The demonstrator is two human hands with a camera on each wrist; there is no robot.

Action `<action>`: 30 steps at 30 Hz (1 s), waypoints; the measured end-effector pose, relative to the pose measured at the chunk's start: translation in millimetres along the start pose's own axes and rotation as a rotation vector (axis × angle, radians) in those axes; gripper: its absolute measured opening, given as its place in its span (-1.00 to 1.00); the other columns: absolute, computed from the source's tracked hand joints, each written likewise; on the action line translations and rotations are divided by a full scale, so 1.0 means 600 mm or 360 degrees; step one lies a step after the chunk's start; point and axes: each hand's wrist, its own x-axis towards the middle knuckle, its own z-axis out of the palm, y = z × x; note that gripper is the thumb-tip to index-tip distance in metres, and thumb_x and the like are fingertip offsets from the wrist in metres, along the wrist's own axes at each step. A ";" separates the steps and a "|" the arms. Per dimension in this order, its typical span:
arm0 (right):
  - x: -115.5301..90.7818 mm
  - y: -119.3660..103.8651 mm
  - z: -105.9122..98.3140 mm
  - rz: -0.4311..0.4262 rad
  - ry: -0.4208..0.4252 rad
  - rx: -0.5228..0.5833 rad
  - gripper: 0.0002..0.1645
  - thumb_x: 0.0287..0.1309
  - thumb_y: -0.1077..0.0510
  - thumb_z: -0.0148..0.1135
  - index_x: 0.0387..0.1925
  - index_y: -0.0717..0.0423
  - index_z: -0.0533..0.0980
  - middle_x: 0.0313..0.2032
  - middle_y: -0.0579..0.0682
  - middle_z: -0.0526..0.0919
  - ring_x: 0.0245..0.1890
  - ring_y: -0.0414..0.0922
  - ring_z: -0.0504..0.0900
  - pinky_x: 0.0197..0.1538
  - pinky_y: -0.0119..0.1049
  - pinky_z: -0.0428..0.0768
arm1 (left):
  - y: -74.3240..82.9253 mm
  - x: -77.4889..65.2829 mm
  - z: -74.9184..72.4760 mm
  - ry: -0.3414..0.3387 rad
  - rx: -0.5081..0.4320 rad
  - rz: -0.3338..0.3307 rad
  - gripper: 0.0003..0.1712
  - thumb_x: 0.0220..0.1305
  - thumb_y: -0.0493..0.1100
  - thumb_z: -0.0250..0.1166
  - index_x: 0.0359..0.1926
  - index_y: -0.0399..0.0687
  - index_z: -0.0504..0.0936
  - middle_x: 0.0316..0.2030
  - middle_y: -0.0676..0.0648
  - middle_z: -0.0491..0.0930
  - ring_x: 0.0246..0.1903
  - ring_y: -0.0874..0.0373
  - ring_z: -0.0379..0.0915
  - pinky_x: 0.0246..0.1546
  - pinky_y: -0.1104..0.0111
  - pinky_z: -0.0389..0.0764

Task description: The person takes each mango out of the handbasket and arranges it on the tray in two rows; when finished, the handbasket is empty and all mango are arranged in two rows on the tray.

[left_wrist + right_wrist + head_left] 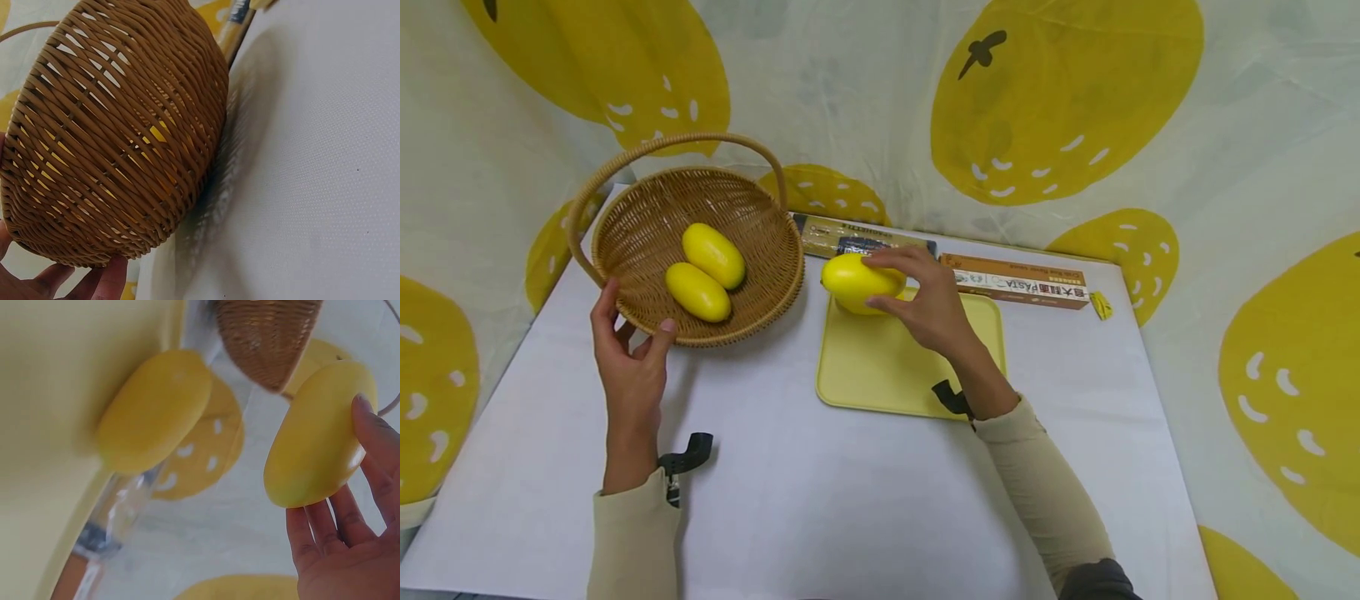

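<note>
My left hand (pixel 631 367) grips the near left rim of a brown wicker basket (pixel 760 312) with a tall handle. The basket is tilted toward me; two yellow mangoes lie side by side inside, a left mango (pixel 697 292) and a right mango (pixel 714 255). In the left wrist view the basket's woven side (pixel 125 137) hides most of the fruit. My right hand (pixel 928 304) holds another yellow mango (pixel 319 434) between thumb and fingers, above a pale yellow tray (pixel 880 375). A further mango (pixel 156 412) lies on that tray, mostly hidden under the held one in the head view.
Behind the tray lie a spaghetti packet (pixel 823 236) and a brown pasta box (pixel 1015 281). A small yellow wrapped piece (pixel 1101 305) sits right of the box. A white cloth (pixel 760 500) covers the table, and a fruit-print curtain (pixel 865 100) hangs along the back and sides.
</note>
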 end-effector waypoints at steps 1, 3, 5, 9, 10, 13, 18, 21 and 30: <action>-0.005 0.005 -0.005 0.0021 0.0007 -0.0009 -0.39 0.08 0.16 0.65 0.21 -0.05 0.71 0.25 -0.01 0.71 0.36 0.01 0.57 0.44 0.03 0.50 | 0.000 0.000 0.000 -0.0001 -0.0001 0.0000 -0.07 0.36 -0.39 0.38 0.63 0.19 0.23 0.61 -0.07 0.15 0.45 -0.12 0.23 0.17 0.48 0.57; -0.013 0.015 -0.015 0.0061 0.0023 -0.0031 -0.37 0.08 0.17 0.65 0.23 -0.07 0.71 0.25 -0.01 0.71 0.36 0.01 0.57 0.44 0.04 0.51 | -0.001 0.000 0.000 -0.0002 -0.0009 0.0007 -0.07 0.36 -0.39 0.38 0.63 0.18 0.23 0.60 -0.08 0.15 0.45 -0.12 0.23 0.18 0.47 0.57; -0.021 0.024 -0.025 0.0104 0.0044 -0.0070 -0.36 0.07 0.16 0.66 0.23 -0.10 0.70 0.25 -0.02 0.71 0.35 0.01 0.59 0.38 0.05 0.57 | -0.002 0.001 0.000 -0.0004 -0.0010 0.0015 -0.07 0.37 -0.37 0.39 0.63 0.18 0.23 0.60 -0.08 0.15 0.45 -0.11 0.23 0.18 0.46 0.57; -0.035 0.042 -0.043 0.0181 0.0066 -0.0127 -0.36 0.07 0.13 0.66 0.24 -0.15 0.70 0.25 -0.04 0.71 0.34 0.00 0.59 0.26 0.06 0.67 | -0.003 0.001 0.000 -0.0004 -0.0014 0.0029 -0.07 0.37 -0.33 0.41 0.63 0.17 0.23 0.60 -0.09 0.15 0.44 -0.11 0.23 0.19 0.46 0.57; -0.038 0.047 -0.048 0.0200 0.0068 -0.0137 -0.36 0.07 0.13 0.65 0.24 -0.16 0.71 0.26 -0.04 0.71 0.35 0.01 0.59 0.24 0.07 0.68 | -0.003 0.002 0.000 -0.0003 -0.0012 0.0028 -0.08 0.37 -0.33 0.41 0.63 0.17 0.23 0.60 -0.09 0.15 0.44 -0.11 0.23 0.18 0.46 0.57; -0.048 0.060 -0.060 0.0255 0.0076 -0.0160 -0.36 0.07 0.15 0.66 0.23 -0.16 0.71 0.28 -0.03 0.69 0.39 0.01 0.56 0.25 0.09 0.68 | -0.004 0.001 0.001 0.0001 -0.0013 0.0028 -0.07 0.37 -0.33 0.41 0.63 0.16 0.23 0.60 -0.08 0.16 0.43 -0.10 0.24 0.18 0.46 0.57; -0.065 0.083 -0.076 0.0345 0.0075 -0.0218 -0.35 0.07 0.15 0.66 0.24 -0.14 0.70 0.27 -0.03 0.69 0.36 0.02 0.58 0.29 0.07 0.65 | -0.004 0.001 0.001 0.0009 -0.0007 0.0018 -0.07 0.37 -0.34 0.41 0.63 0.16 0.22 0.60 -0.08 0.16 0.43 -0.09 0.24 0.19 0.45 0.56; -0.071 0.098 -0.083 0.0410 0.0053 -0.0261 -0.35 0.10 0.14 0.64 0.26 -0.13 0.69 0.28 -0.02 0.69 0.33 0.05 0.59 0.30 0.10 0.62 | -0.003 0.001 0.000 0.0017 -0.0010 0.0008 -0.07 0.37 -0.34 0.41 0.63 0.17 0.22 0.61 -0.07 0.15 0.44 -0.09 0.23 0.19 0.44 0.56; -0.080 0.137 -0.098 0.0630 -0.0055 -0.0355 -0.38 0.14 0.18 0.62 0.26 -0.06 0.69 0.25 0.09 0.69 0.30 0.15 0.59 0.39 0.14 0.53 | -0.005 0.002 0.003 0.0013 -0.0037 0.0011 -0.07 0.36 -0.38 0.39 0.63 0.17 0.24 0.61 -0.07 0.16 0.43 -0.10 0.24 0.16 0.47 0.58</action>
